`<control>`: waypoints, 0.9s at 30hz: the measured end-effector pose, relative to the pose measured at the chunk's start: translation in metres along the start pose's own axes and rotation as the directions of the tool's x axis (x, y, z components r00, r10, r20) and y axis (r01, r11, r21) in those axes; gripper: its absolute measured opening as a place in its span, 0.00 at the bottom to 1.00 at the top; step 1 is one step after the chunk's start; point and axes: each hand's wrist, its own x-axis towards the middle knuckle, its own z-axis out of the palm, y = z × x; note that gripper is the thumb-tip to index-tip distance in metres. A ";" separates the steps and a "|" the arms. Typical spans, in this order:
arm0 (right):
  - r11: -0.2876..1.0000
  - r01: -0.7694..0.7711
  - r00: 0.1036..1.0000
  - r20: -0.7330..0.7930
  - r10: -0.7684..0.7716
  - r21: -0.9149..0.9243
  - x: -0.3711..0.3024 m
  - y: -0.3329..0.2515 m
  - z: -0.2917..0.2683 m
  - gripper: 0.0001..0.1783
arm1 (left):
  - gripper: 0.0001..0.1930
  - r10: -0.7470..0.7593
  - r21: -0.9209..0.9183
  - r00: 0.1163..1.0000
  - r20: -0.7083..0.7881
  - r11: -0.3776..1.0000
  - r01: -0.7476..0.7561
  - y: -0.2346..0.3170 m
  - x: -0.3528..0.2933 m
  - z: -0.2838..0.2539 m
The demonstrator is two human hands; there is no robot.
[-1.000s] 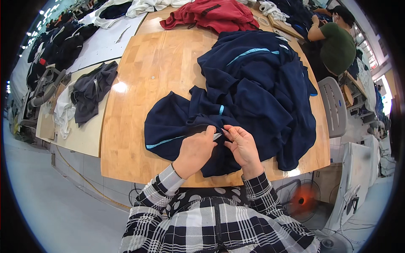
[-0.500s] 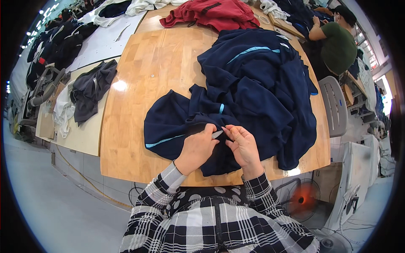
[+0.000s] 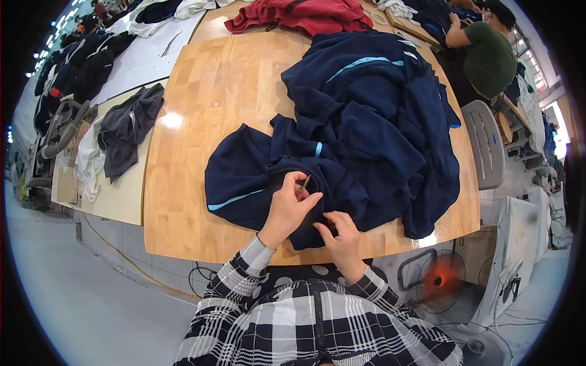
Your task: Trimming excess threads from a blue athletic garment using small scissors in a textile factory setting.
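The navy cloth (image 3: 378,128), loosely heaped with a light-blue strip (image 3: 364,63) across its far part, lies on the right and near portion of the wooden counter (image 3: 201,91). The left hand (image 3: 288,206) is closed around a small pointed metal tool (image 3: 306,181), its tip projecting beside the forefinger above the folds; the exact tool type cannot be determined. The right hand (image 3: 343,243) rests at the near folds, thumb and forefinger narrowly spaced; whether cloth is pinched between them cannot be determined. For good control, spread the worked fold flat, tension it lightly with the right hand, and direct the tip away from fingers and loose layers. Support the heap's weight on the counter to prevent drag. Beyond the navy cloth lies a red garment (image 3: 299,16); grey cloth (image 3: 129,125) lies on a lower surface to the left.
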 end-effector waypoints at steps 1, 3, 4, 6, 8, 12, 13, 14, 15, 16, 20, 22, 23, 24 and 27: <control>0.992 0.079 0.997 -0.010 -0.080 -0.095 0.005 0.002 0.004 0.10 | 0.23 0.000 0.001 1.000 0.002 1.000 0.000 0.000 0.000 0.001; 0.980 0.119 0.993 0.000 -0.121 -0.160 0.010 0.008 0.008 0.09 | 0.22 -0.011 -0.036 1.000 -0.011 0.999 0.011 0.000 0.002 0.003; 0.979 0.117 0.993 0.018 -0.116 -0.169 0.010 0.014 0.009 0.07 | 0.22 -0.009 -0.035 1.000 -0.008 0.999 0.009 -0.001 0.003 0.003; 0.977 0.118 0.993 0.043 -0.113 -0.175 0.014 0.010 0.005 0.06 | 0.23 -0.004 0.002 1.000 -0.004 1.000 0.004 -0.002 0.002 0.002; 0.983 -0.164 0.978 0.148 0.150 0.088 0.015 0.002 -0.005 0.02 | 0.23 -0.018 -0.034 1.000 -0.001 0.999 0.018 -0.007 0.004 0.001; 0.776 -0.462 0.884 0.290 0.366 0.429 0.015 0.010 -0.010 0.01 | 0.23 -0.050 -0.235 0.999 0.022 0.970 0.054 -0.019 0.008 0.002; 0.744 -0.461 0.887 0.272 0.372 0.484 0.016 0.010 -0.010 0.02 | 0.23 -0.049 -0.237 0.999 0.024 0.970 0.053 -0.020 0.007 0.002; 0.708 -0.456 0.889 0.254 0.380 0.539 0.016 0.010 -0.010 0.03 | 0.22 -0.090 -0.279 0.995 0.039 0.955 0.097 -0.017 0.007 0.001; 0.708 -0.455 0.890 0.253 0.379 0.540 0.014 0.011 -0.010 0.03 | 0.22 -0.130 -0.320 0.990 0.055 0.937 0.141 -0.015 0.007 0.000; 0.804 -0.415 0.910 0.201 0.363 0.426 0.012 0.011 -0.009 0.03 | 0.22 -0.128 -0.319 0.990 0.056 0.937 0.139 -0.015 0.007 0.000; 0.966 -0.228 0.972 0.091 0.217 0.124 0.010 0.010 -0.004 0.05 | 0.22 -0.109 -0.343 0.993 0.054 0.931 0.121 -0.018 0.007 0.001; 0.976 -0.198 0.978 0.078 0.192 0.086 0.012 0.004 -0.002 0.07 | 0.22 -0.113 -0.324 0.992 0.060 0.937 0.127 -0.017 0.007 0.000; 0.984 -0.170 0.984 0.066 0.167 0.047 0.013 0.002 -0.001 0.08 | 0.21 -0.107 -0.320 0.993 0.058 0.940 0.120 -0.018 0.007 0.000; 0.984 -0.170 0.984 0.065 0.167 0.048 0.013 0.001 0.000 0.08 | 0.21 -0.101 -0.316 0.993 0.056 0.942 0.114 -0.019 0.007 0.001; 0.981 -0.196 0.979 0.067 0.194 0.017 0.015 0.001 0.002 0.09 | 0.22 -0.096 -0.335 0.994 0.049 0.936 0.107 -0.017 0.006 0.002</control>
